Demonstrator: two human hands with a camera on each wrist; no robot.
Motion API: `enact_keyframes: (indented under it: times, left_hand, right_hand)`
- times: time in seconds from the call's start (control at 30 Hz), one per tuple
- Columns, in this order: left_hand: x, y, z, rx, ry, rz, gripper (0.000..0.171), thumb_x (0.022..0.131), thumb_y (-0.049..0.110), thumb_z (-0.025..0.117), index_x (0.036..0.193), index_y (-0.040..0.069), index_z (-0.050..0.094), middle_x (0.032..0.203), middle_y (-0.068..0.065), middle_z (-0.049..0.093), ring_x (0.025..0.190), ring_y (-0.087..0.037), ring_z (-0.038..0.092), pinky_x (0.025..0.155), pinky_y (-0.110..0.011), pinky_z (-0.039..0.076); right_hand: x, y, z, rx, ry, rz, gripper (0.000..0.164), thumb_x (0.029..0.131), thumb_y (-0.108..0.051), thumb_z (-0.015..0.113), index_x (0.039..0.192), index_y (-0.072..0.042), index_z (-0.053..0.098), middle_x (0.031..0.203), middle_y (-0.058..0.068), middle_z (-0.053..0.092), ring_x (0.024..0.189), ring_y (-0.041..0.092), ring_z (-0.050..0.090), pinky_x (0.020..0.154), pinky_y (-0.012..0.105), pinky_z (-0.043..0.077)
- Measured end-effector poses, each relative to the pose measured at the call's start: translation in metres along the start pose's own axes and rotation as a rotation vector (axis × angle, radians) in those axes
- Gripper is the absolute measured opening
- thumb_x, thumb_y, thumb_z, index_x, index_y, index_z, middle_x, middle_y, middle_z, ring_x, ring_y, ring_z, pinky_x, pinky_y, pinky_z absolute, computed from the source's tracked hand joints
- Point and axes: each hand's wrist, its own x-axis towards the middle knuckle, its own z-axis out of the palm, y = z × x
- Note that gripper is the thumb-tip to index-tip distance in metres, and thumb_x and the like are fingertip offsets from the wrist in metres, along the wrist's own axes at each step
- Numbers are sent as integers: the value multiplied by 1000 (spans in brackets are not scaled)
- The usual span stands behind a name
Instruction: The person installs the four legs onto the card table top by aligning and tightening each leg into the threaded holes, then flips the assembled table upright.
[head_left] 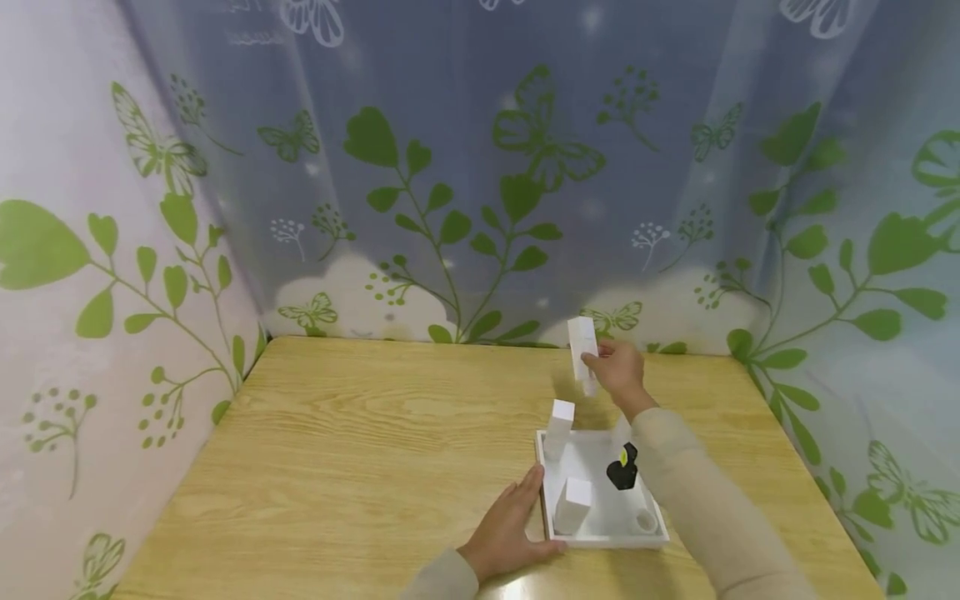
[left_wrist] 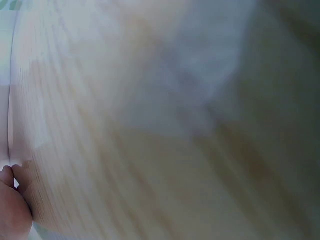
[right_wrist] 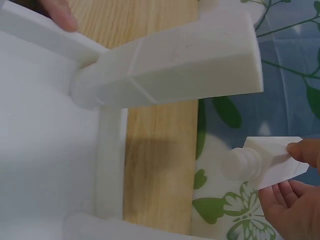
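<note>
In the head view, my right hand (head_left: 621, 371) pinches a white square-sided leg (head_left: 582, 350) between thumb and fingers, in the air beyond a white square tray-like panel (head_left: 607, 543). The right wrist view shows the held leg (right_wrist: 280, 160) with a round stepped peg at its end. My left hand (head_left: 510, 527) rests at the panel's near left corner, fingers along its left side and thumb by the front rim. White legs stand at the far left corner (head_left: 559, 429) and near left corner (head_left: 573, 504). Another white leg (head_left: 621, 432) is partly hidden behind my right sleeve.
A round white ring-shaped socket (head_left: 647, 522) sits at the panel's near right corner. Inside the panel shows a small black shape (head_left: 622, 472) with a yellow mark. Beneath lies a wooden table (head_left: 360, 450); a patterned curtain (head_left: 465, 208) hangs behind its far edge.
</note>
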Motion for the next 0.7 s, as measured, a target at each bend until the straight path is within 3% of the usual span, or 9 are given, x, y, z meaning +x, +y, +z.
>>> enact_keyframes:
  times: [0.3, 0.5, 0.6, 0.7]
  left_hand:
    - [0, -2, 1, -15, -10, 0, 106, 81, 65, 62, 153, 3, 15, 158, -10, 20, 142, -22, 28, 117, -44, 23]
    - [1, -1, 1, -26, -21, -14, 106, 81, 63, 64, 153, 3, 14, 158, -10, 19, 143, -22, 27, 118, -44, 22]
    - [2, -1, 0, -32, -27, -23, 106, 80, 62, 65, 153, 3, 14, 158, -10, 19, 143, -22, 27, 118, -45, 22]
    - [2, 0, 0, -36, -32, -28, 107, 80, 62, 65, 153, 3, 14, 158, -9, 19, 143, -22, 27, 118, -45, 22]
  right_hand:
    - [-18, -22, -27, 129, -60, 6, 47, 92, -13, 63, 135, 4, 51, 125, 25, 56, 117, 36, 55, 95, 43, 52]
    - [-37, -23, -44, 127, -73, -24, 52, 92, -18, 64, 139, -4, 49, 127, 20, 54, 119, 34, 54, 95, 43, 52]
    - [-48, -21, -51, 119, -70, -20, 54, 92, -20, 65, 141, -7, 47, 128, 18, 53, 119, 33, 53, 91, 36, 53]
    - [-61, -18, -58, 155, -73, -11, 55, 92, -20, 64, 142, -6, 46, 130, 18, 51, 118, 30, 52, 85, 23, 53]
